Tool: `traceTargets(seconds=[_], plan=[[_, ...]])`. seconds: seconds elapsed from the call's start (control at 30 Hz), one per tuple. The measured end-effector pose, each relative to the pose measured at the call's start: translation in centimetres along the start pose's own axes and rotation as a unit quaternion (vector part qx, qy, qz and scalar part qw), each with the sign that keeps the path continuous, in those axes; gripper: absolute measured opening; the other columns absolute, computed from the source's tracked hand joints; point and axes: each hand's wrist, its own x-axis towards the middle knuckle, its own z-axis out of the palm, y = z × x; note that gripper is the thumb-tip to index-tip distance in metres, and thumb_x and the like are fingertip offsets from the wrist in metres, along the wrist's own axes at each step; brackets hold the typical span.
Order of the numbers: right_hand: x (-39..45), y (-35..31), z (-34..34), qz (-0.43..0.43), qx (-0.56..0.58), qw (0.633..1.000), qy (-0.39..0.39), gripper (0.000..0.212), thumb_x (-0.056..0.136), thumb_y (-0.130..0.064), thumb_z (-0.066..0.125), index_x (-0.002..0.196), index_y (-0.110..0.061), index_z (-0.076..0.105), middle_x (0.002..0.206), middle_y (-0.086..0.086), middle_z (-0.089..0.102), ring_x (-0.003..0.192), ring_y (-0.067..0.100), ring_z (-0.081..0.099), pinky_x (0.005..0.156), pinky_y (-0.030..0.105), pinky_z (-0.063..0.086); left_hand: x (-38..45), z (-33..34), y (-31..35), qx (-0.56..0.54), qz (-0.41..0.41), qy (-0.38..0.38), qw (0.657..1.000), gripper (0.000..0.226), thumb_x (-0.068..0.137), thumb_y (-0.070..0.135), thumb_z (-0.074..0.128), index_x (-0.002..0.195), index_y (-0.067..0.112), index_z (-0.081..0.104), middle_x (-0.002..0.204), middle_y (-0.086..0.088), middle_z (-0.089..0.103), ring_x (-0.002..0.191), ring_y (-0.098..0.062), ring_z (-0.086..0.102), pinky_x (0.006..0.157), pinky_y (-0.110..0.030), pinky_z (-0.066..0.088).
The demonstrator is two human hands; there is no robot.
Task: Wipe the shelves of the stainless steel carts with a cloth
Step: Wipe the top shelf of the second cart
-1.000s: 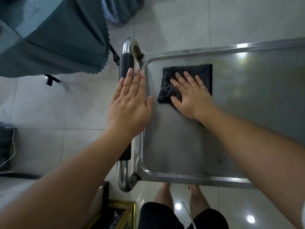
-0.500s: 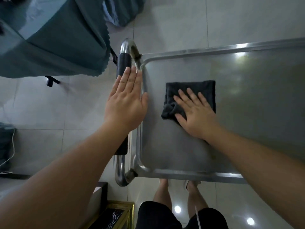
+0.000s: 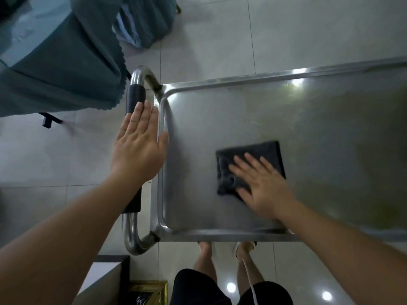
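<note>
The stainless steel cart's top shelf fills the middle and right of the head view. A folded dark grey cloth lies flat on it, near the front left part. My right hand presses on the cloth with straight, spread fingers and looks motion-blurred. My left hand rests flat on the cart's handle, a steel tube with a black grip, fingers straight and pointing away from me.
A table draped in teal cloth stands left of the cart handle. A white and black box and a gold-framed object sit on the tiled floor at the lower left. My legs stand against the cart's front edge.
My right hand has slid the cloth from the shelf's far left corner toward me and to the right. My left hand stays flat on the handle.
</note>
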Motion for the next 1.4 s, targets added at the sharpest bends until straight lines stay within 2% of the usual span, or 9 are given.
traceTargets(seconds=[0.17, 0.3, 0.4, 0.63, 0.83, 0.97, 1.07, 1.2, 1.4], plan=[[12.1, 5.1, -4.8, 0.092, 0.016, 0.996, -0.002, 0.074, 0.096, -0.067, 0.009, 0.165, -0.039, 0.011, 0.172, -0.017, -0.001, 0.159, 0.010, -0.007, 0.128, 0.040, -0.007, 0.1, 0.3, -0.2, 0.007, 0.003, 0.020, 1.000, 0.067, 0.113, 0.053, 0.009, 0.170, 0.019, 0.005, 0.178, 0.005, -0.005, 0.160, -0.003, -0.019, 0.126, -0.023, -0.019], [18.9, 7.9, -7.6, 0.110, 0.014, 0.994, -0.019, 0.074, 0.097, -0.067, 0.010, 0.165, -0.039, 0.005, 0.172, -0.016, -0.008, 0.159, 0.012, -0.012, 0.128, 0.042, -0.008, 0.2, 0.5, -0.2, 0.018, -0.005, 0.028, 0.999, 0.066, 0.113, 0.052, 0.011, 0.170, 0.019, 0.008, 0.179, 0.003, 0.000, 0.161, -0.004, -0.016, 0.125, -0.021, -0.019], [19.3, 8.2, -7.8, 0.102, 0.020, 0.995, -0.013, 0.073, 0.098, -0.067, 0.011, 0.165, -0.038, 0.005, 0.173, -0.015, -0.007, 0.159, 0.013, -0.011, 0.128, 0.042, -0.007, 0.4, 0.4, -0.1, 0.019, -0.011, 0.030, 0.999, 0.067, 0.112, 0.053, 0.007, 0.170, 0.020, 0.008, 0.179, 0.004, 0.000, 0.160, -0.003, -0.017, 0.124, -0.020, -0.019], [8.7, 4.6, -4.2, 0.084, 0.010, 0.996, -0.013, 0.073, 0.099, -0.068, 0.010, 0.165, -0.037, 0.009, 0.173, -0.014, -0.003, 0.159, 0.012, -0.009, 0.128, 0.042, -0.005, 0.4, 0.3, -0.2, 0.011, -0.007, 0.022, 1.000, 0.068, 0.112, 0.056, 0.005, 0.170, 0.021, 0.006, 0.178, 0.006, -0.003, 0.159, 0.000, -0.019, 0.125, -0.022, -0.020], [-7.3, 1.0, 1.4, 0.049, 0.008, 0.999, -0.013, 0.067, 0.105, -0.061, 0.028, 0.165, -0.032, 0.021, 0.173, -0.009, 0.010, 0.160, 0.018, 0.005, 0.127, 0.049, 0.011, 0.4, 0.2, -0.1, 0.005, -0.008, 0.014, 1.000, 0.071, 0.111, 0.059, 0.001, 0.171, 0.021, 0.007, 0.178, 0.007, -0.004, 0.158, 0.000, -0.020, 0.131, -0.033, -0.008], [-12.6, 1.7, 2.4, 0.019, 0.005, 1.000, -0.022, 0.064, 0.105, -0.060, 0.030, 0.164, -0.039, 0.016, 0.173, -0.014, 0.011, 0.160, 0.016, 0.010, 0.128, 0.044, 0.007, 0.4, 0.3, -0.2, 0.008, -0.007, 0.014, 1.000, 0.072, 0.111, 0.059, 0.002, 0.171, 0.020, 0.009, 0.179, 0.006, -0.003, 0.159, -0.001, -0.018, 0.128, -0.026, -0.014], [-9.9, 4.7, 1.2, -0.012, -0.004, 0.999, -0.035, 0.066, 0.101, -0.059, 0.039, 0.163, -0.039, 0.024, 0.172, -0.013, 0.016, 0.159, 0.015, 0.012, 0.126, 0.046, 0.013, 0.3, 0.3, 0.0, 0.013, -0.004, 0.016, 1.000, 0.070, 0.112, 0.056, 0.005, 0.171, 0.018, 0.011, 0.179, 0.004, 0.000, 0.160, -0.002, -0.017, 0.127, -0.024, -0.015], [-0.9, 10.0, -2.7, 0.032, 0.004, 0.999, 0.014, 0.067, 0.096, -0.057, 0.035, 0.158, -0.030, 0.042, 0.168, -0.005, 0.030, 0.156, 0.022, 0.024, 0.126, 0.046, 0.016, 0.3, 0.5, -0.1, 0.011, -0.005, 0.023, 1.000, 0.069, 0.112, 0.056, 0.006, 0.170, 0.019, 0.012, 0.179, 0.004, 0.003, 0.160, -0.002, -0.016, 0.132, -0.033, -0.008], [12.0, 16.7, -8.3, 0.107, -0.017, 0.994, -0.013, 0.079, 0.092, -0.072, 0.007, 0.164, -0.041, 0.008, 0.173, -0.015, 0.002, 0.159, 0.013, -0.003, 0.126, 0.039, -0.004, 0.3, 0.5, 0.1, 0.013, -0.012, 0.026, 1.000, 0.069, 0.112, 0.056, 0.006, 0.171, 0.019, 0.012, 0.179, 0.004, 0.003, 0.160, -0.002, -0.016, 0.133, -0.039, -0.002]])
